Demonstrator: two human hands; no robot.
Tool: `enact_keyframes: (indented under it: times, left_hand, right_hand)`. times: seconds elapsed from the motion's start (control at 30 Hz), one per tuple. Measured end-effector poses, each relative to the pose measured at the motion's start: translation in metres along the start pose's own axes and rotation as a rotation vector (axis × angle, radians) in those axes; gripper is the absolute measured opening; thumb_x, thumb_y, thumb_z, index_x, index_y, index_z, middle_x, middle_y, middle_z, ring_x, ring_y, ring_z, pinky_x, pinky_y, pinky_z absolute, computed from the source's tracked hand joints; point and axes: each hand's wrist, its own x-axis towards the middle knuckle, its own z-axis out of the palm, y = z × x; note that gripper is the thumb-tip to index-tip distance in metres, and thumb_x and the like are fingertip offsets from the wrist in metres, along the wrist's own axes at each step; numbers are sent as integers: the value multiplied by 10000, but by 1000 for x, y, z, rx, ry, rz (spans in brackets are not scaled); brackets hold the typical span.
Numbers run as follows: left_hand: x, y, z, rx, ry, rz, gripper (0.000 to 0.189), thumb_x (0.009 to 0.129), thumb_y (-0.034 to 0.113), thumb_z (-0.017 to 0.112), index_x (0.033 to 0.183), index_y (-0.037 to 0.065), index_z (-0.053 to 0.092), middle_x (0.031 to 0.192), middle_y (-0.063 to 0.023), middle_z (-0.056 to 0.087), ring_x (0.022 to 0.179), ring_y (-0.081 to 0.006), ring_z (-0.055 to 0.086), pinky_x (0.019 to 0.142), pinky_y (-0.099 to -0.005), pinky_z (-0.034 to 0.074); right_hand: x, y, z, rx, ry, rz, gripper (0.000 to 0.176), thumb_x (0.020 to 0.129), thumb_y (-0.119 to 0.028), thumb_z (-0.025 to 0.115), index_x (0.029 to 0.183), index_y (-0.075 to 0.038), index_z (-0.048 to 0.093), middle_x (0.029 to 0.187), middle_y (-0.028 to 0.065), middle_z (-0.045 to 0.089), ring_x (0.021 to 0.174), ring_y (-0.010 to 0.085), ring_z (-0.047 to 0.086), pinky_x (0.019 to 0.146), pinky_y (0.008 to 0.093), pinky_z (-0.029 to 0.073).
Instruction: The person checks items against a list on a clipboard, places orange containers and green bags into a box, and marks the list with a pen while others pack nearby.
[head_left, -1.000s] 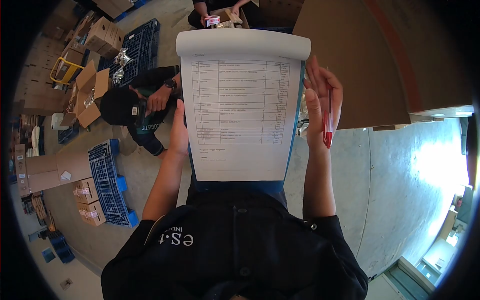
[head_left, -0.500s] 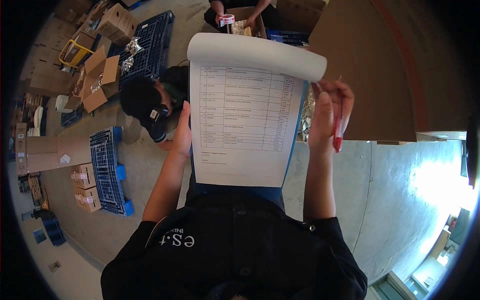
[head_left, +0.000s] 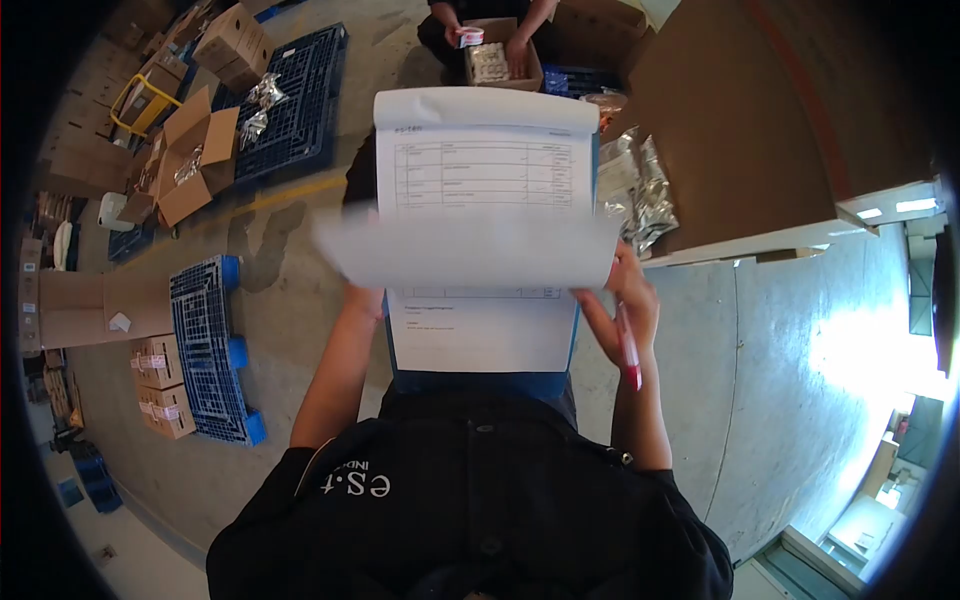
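Observation:
A blue clipboard (head_left: 480,382) with printed table sheets (head_left: 480,340) lies in front of my body. My left hand (head_left: 367,298) grips its left edge, the fingers mostly hidden behind the paper. A loose page (head_left: 470,248), blurred by motion, curls across the middle of the board. At its right end, my right hand (head_left: 636,300) touches the page edge and holds a red pen (head_left: 628,350) with the tip pointing down. Above the curl, another part of a printed table (head_left: 480,175) shows.
Ahead, a person's hands (head_left: 516,55) work at a carton (head_left: 505,82), one with a tape roll (head_left: 470,37). Silver foil packs (head_left: 645,195) lie beside a big cardboard box (head_left: 750,150) on the right. Blue pallets (head_left: 210,350) and an open carton (head_left: 195,150) stand left.
The rolled-over page has come down toward me across the clipboard, with my right hand moving lower and inward. The crouching person at left is now mostly hidden behind the board.

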Motion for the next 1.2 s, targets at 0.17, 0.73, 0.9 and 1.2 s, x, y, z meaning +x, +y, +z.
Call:
enact_keyframes:
  times: [0.17,0.73,0.9,1.2]
  left_hand:
    - [-46,25,-26,50,-88,-43,602,897,497,257,1248,23,377,1183,-124,481,1050,-175,495,857,-273,423]
    - [-110,27,-48,120,-350,-173,715,866,567,269,1289,-8,312,1278,-143,391,1155,-193,394,952,-270,317]
    - [-125,12,-33,56,-498,-176,711,868,570,244,1295,5,303,1265,-141,399,1150,-207,400,934,-294,344]
    - [-171,-35,-2,273,-459,-175,741,853,601,224,1308,21,292,1292,-142,372,1164,-211,385,946,-296,327]
  right_hand:
    - [-61,-55,42,-363,-202,14,156,603,-97,667,747,-122,613,973,31,638,1135,292,447,1001,473,220]
    - [-173,-125,86,-322,137,35,146,591,-80,689,679,-77,573,875,78,657,1004,304,550,889,417,381]
    - [-203,-122,72,-25,256,95,169,595,-97,695,703,-63,569,901,107,649,1047,326,514,882,413,391]
    - [-275,-177,27,-348,-70,267,208,598,-100,678,793,-96,607,997,32,631,1132,274,452,1000,488,230]
